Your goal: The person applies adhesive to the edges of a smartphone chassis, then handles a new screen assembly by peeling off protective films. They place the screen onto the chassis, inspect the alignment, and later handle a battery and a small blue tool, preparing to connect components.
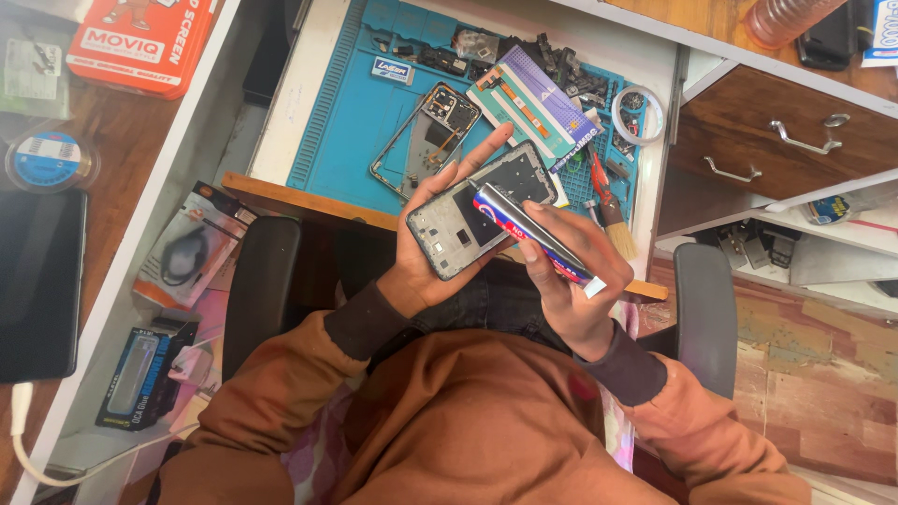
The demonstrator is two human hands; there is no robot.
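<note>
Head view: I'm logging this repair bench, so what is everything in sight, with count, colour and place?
Phone frame: one, dark grey, held over the lap.
Glue tube: one, grey with red and blue, tip on the phone frame.
Work mat: one, blue, on the white desk.
Second phone frame: one, silver-edged, on the mat.
Flat package: one, purple and white, on the mat.
Brush: one, red handle, mat's edge.
Tape roll: one, clear, mat's corner.
Drawers: two, brown, beside the desk.
Red box: one, on the side table.
Left hand: cradles the phone frame.
Right hand: grips the glue tube.
</note>
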